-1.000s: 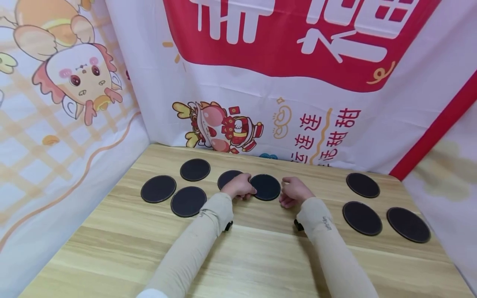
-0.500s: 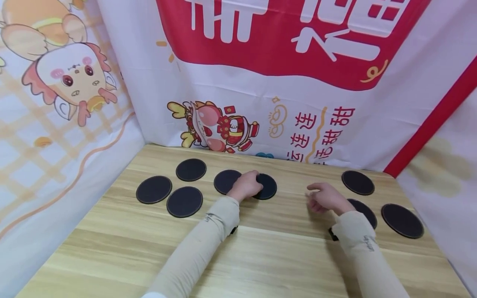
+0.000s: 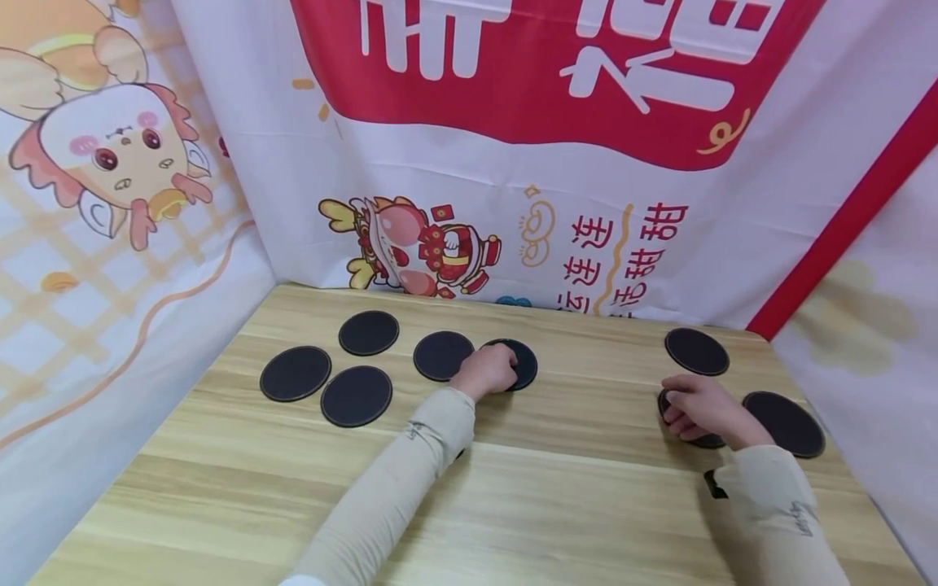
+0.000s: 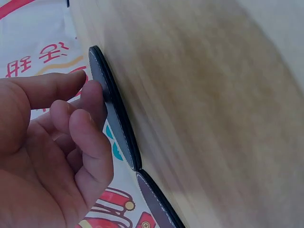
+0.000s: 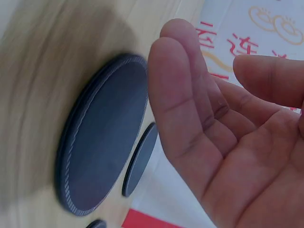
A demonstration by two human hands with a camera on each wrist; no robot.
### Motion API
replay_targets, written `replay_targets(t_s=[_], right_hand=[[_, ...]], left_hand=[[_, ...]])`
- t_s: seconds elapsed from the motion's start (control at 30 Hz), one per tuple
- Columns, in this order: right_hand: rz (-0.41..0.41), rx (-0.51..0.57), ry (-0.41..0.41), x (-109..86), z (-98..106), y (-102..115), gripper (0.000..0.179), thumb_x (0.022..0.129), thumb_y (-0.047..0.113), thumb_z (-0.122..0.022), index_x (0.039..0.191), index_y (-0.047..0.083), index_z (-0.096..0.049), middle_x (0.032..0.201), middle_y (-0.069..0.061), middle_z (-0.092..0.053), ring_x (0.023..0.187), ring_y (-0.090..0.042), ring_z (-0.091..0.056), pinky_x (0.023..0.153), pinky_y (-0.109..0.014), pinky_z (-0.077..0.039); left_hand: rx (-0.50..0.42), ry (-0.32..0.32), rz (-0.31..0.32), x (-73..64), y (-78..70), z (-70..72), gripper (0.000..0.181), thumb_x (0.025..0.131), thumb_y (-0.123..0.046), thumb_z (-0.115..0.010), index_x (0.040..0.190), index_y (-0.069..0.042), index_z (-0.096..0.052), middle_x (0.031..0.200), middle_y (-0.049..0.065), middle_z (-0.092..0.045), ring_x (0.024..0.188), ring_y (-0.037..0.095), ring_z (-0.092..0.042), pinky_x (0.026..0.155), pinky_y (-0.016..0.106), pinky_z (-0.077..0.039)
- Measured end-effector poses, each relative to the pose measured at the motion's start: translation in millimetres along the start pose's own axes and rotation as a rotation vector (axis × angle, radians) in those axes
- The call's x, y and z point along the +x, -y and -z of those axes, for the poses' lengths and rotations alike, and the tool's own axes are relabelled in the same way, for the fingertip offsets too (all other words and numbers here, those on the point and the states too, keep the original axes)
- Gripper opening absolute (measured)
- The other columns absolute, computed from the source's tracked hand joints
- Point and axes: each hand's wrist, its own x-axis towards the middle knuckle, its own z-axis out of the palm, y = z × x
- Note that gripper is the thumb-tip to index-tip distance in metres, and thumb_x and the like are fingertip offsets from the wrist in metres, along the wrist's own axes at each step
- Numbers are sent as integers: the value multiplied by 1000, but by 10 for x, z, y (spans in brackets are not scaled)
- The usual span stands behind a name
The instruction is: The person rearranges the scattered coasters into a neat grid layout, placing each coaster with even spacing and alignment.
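Round black coasters with a stitched edge lie flat on the wooden table. My left hand (image 3: pixel 485 370) overlaps one of the two middle coasters (image 3: pixel 525 370) in the head view. From the left wrist view, the fingers are loosely bent and one fingertip is right at the face of that coaster (image 4: pixel 118 128). Beside it lies the other middle coaster (image 3: pixel 442 356). My right hand (image 3: pixel 703 407) hovers over the nearer-left coaster of the right group, hiding much of it in the head view. Its fingers are extended and apart from that coaster (image 5: pixel 107 137) in the right wrist view.
Three coasters sit at the left, including a rear one (image 3: pixel 369 333) and a front one (image 3: pixel 357 396). At the right are a rear coaster (image 3: pixel 697 351) and an outer one (image 3: pixel 784 424). A printed cloth (image 3: pixel 440 171) hangs along the table's back edge.
My right hand has moved right, from beside the middle coaster to over a right-group coaster. My left hand has shifted slightly rightward onto the middle coaster. The head view has turned a little.
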Motion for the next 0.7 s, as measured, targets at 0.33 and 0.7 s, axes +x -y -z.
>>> replay_targets(t_s=[0.33,0.7], right_hand=[[-25,-31,-55,-184,349,-260,48,106,8,-39,143,-22,-29,86,-15,-67,71,-26,-68,64,-43,-59],[-75,-126,-109,-227,541,-502,51,102,11,-44,137,-25,-33,68,-7,-56,66,-23,-62,61,-38,-56]], left_hand=[[31,10,34,-20,-80,3,28,97,-19,-61,123,-15,-71,125,3,-67,114,26,-62,93,49,-50],[-264,73,-81,124,-695,-255,35,100,-22,-61,132,-7,-64,105,7,-72,84,18,-66,80,34,-54]])
